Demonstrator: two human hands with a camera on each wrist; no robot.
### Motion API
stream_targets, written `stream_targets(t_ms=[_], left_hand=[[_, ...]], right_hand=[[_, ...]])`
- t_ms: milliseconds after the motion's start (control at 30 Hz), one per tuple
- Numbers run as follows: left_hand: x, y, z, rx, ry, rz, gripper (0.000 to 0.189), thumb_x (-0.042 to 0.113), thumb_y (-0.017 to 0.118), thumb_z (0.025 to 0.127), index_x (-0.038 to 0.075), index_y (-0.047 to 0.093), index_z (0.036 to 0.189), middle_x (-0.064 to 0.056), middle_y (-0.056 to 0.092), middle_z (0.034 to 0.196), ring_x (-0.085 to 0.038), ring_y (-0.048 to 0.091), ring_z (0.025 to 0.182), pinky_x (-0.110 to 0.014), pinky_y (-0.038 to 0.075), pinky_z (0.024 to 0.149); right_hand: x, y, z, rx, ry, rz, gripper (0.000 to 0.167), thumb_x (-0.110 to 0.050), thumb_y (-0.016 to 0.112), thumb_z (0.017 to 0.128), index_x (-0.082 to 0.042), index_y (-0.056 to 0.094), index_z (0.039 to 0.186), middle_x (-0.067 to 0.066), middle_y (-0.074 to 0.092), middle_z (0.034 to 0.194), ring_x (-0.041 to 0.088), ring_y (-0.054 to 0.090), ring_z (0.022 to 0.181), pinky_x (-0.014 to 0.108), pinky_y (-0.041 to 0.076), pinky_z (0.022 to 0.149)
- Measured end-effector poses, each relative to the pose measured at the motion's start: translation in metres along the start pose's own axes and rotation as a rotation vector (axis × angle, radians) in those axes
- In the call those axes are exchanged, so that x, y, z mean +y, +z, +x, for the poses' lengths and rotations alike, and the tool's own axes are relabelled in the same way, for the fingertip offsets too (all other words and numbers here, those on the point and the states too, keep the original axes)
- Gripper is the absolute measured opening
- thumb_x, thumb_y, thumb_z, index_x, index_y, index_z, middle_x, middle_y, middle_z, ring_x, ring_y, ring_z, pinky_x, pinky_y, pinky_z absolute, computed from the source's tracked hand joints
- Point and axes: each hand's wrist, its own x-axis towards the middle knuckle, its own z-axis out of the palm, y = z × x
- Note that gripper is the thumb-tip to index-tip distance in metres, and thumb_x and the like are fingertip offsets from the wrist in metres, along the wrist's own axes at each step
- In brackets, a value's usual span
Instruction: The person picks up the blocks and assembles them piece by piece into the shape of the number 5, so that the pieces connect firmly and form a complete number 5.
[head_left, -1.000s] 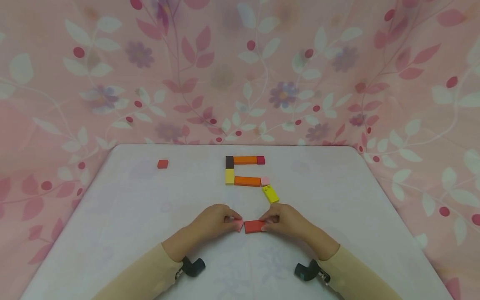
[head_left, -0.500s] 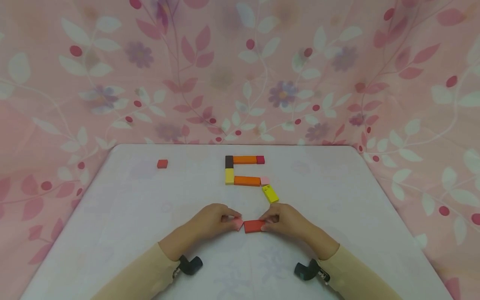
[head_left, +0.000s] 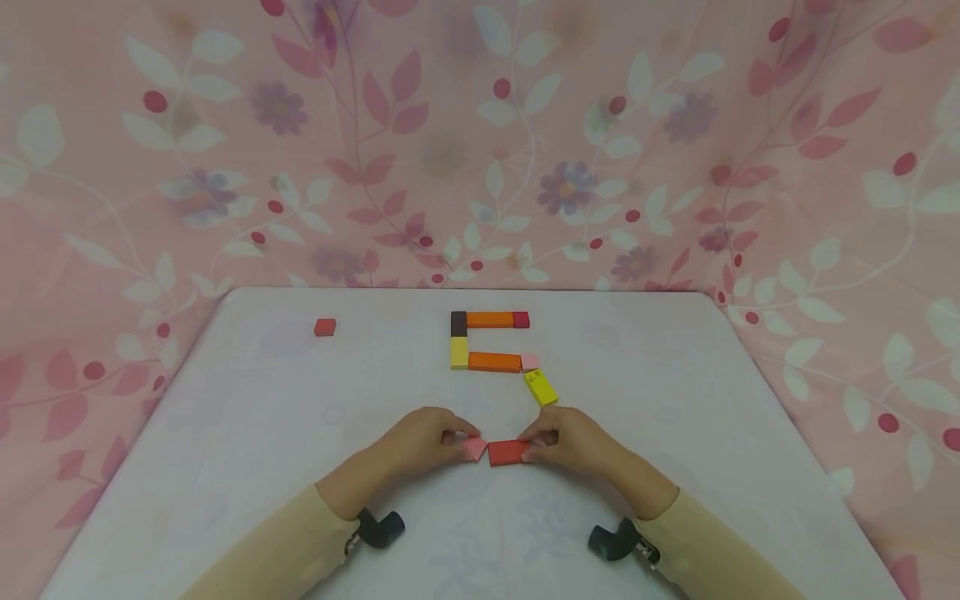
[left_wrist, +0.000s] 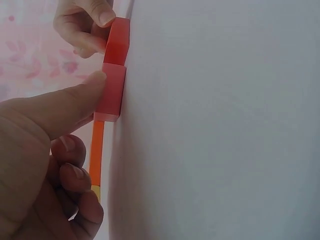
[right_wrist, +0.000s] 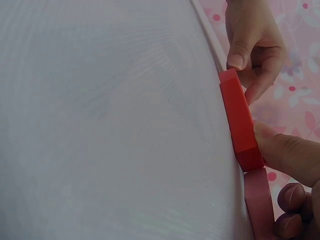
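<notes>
Near the middle of the table, my left hand [head_left: 423,442] pinches a pink block [head_left: 474,449] between thumb and fingers. Its corner meets the left end of a red rectangular block [head_left: 506,452], and the pink block sits angled to it. At the red block's right end, my right hand [head_left: 573,442] grips it with thumb and fingers. In the right wrist view, a second, darker pink block [right_wrist: 259,200] touches the red block's near end, beside my curled right fingers. My right hand mostly covers that block in the head view.
Beyond the hands, orange blocks [head_left: 495,362], a dark brown block [head_left: 458,324], a pale yellow block [head_left: 459,353] and small end blocks form an open shape. A bright yellow studded block [head_left: 541,387] slants off it. A lone red block [head_left: 325,327] lies far left on the white table [head_left: 262,400].
My left hand has shifted very slightly left, and more of the pink block shows past its fingertips. The right hand and red block look unmoved.
</notes>
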Motion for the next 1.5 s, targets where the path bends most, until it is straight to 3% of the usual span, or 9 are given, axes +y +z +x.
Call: stream_targets(t_ms=[833,1500], left_hand=[[0.0034,0.001,-0.0008,0.006,-0.018,-0.01,0.033,0.04,0.08,0.085,0.027,0.076,0.115,0.009,0.05,0.064,-0.01,0.05,0.067,-0.026,0.041,0.061],[0.0032,0.0016,-0.0019,0.01,-0.018,-0.006,0.035,0.04,0.08,0.085,0.026,0.076,0.117,0.008,0.051,0.068,-0.01,0.049,0.068,-0.026,0.041,0.061]], right_hand=[[-0.0012,0.0003,0.0004,0.01,-0.006,0.005,0.024,-0.035,0.083,0.082,-0.028,0.08,0.104,-0.012,0.056,0.075,0.01,0.053,0.073,0.023,0.043,0.062],[-0.0017,0.0011,-0.0007,0.003,0.024,0.002,0.024,-0.037,0.084,0.081,-0.031,0.08,0.104,-0.012,0.055,0.074,0.01,0.053,0.073,0.024,0.043,0.062]])
